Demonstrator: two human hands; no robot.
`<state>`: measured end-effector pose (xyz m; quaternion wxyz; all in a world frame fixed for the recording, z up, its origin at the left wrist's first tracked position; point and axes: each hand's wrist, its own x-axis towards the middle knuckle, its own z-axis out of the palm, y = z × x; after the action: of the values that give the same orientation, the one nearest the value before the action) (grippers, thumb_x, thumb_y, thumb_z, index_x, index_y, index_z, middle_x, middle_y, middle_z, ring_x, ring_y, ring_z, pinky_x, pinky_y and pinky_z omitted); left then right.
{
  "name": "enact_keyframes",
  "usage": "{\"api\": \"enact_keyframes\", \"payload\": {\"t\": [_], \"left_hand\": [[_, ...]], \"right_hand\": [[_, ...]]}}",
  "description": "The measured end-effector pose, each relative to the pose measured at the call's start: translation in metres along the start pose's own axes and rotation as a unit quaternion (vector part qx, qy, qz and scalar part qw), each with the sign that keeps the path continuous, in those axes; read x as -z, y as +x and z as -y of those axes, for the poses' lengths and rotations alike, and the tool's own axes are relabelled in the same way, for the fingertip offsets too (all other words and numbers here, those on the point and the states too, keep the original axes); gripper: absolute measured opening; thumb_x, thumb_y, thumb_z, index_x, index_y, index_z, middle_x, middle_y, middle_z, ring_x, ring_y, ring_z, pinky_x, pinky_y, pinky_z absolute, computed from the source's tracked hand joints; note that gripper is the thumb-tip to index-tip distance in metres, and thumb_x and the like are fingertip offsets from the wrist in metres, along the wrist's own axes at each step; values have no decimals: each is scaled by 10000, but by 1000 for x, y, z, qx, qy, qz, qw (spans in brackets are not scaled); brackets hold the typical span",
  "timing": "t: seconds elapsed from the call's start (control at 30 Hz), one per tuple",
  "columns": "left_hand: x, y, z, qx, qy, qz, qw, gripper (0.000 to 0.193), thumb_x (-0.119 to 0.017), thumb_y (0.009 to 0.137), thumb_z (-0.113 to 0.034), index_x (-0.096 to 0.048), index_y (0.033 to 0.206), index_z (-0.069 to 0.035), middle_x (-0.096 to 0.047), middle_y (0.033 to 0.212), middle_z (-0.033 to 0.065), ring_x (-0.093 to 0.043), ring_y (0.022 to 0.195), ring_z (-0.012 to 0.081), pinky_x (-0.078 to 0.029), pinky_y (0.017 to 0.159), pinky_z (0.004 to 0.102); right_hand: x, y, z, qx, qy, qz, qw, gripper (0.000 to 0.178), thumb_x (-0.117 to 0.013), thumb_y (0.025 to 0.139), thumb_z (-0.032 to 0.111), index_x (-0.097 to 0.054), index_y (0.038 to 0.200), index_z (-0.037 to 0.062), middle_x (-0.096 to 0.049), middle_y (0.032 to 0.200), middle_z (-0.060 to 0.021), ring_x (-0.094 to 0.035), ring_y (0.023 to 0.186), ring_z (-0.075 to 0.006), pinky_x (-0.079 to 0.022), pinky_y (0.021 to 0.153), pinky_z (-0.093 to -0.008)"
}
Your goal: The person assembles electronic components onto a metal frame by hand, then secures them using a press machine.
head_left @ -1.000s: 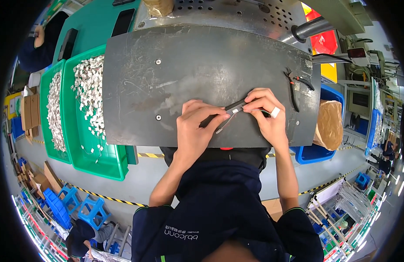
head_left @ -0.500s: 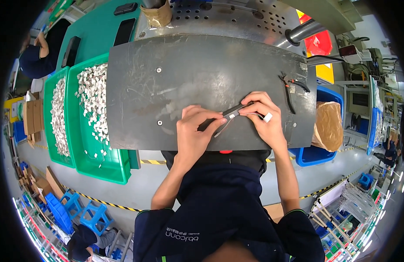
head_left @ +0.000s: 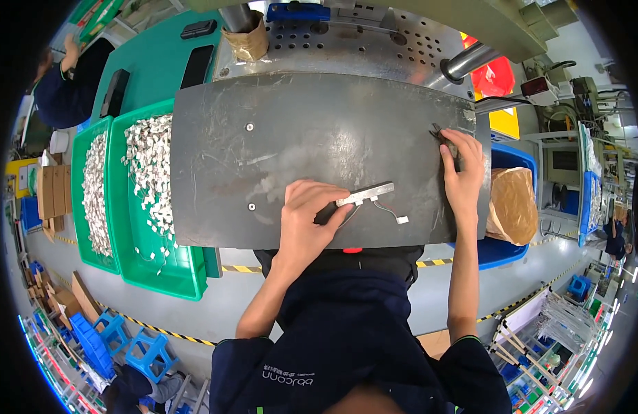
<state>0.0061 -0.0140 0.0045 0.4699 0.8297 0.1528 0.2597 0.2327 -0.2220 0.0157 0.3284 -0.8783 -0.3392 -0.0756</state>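
My left hand [head_left: 308, 214] pinches one end of a slim silver-grey bar [head_left: 367, 193] between thumb and fingers, just above the dark work plate [head_left: 298, 152]. Small white connectors sit along the bar's near edge. Thin wires run from them, and one ends in a white plug [head_left: 402, 220] to the right. Farther right, my right hand [head_left: 465, 169] is closed around a pair of pliers [head_left: 436, 131]. Only the dark jaws show beyond the fingertips; the hand covers the handles.
Two green bins [head_left: 198, 265] on the left hold many small white connectors. A blue bin [head_left: 502, 255] lined with brown paper [head_left: 515, 207] stands right of the plate. Behind it are a perforated metal bed [head_left: 360, 41] and a steel post [head_left: 470, 62]. Another person [head_left: 67, 96] is far left.
My right hand has let go of the bar and moved right onto the pliers. The bar has turned in my left hand, showing a lighter face, and its plug now hangs free. The view has shifted slightly.
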Motion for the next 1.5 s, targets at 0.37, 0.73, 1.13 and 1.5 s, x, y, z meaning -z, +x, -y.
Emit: {"api": "enact_keyframes", "payload": {"t": [0.37,0.73,1.13,1.5], "left_hand": [[-1,17,-3,-91,70,74,991,181,-865,812,-124,-814,979,-78,-766,1009,-8,-674,941,225,-489,913,387],[10,132,34,-170,125,162,964,116,-805,858,-138,-796,942,-58,-720,905,73,-666,863,267,-491,821,401],[2,163,65,-117,19,94,989,199,-812,892,-221,-833,1038,-87,-733,931,59,-677,886,289,-538,851,401],[2,163,64,-144,40,80,986,203,-824,877,-217,-813,1030,-83,-731,937,64,-662,865,289,-514,861,395]], "right_hand": [[-16,-15,68,102,198,252,942,187,-810,872,111,-804,1057,79,-734,1021,-47,-650,1003,-241,-467,903,-368],[-58,67,52,181,147,186,955,182,-824,849,106,-799,1014,35,-739,1029,-78,-662,995,-255,-503,897,-373],[-74,73,48,106,153,81,979,250,-856,791,95,-724,996,38,-593,1159,-75,-606,1097,-268,-526,910,-384],[-75,76,53,51,175,85,979,132,-797,897,76,-758,1001,6,-696,885,-96,-656,763,-222,-534,700,-343]]}}
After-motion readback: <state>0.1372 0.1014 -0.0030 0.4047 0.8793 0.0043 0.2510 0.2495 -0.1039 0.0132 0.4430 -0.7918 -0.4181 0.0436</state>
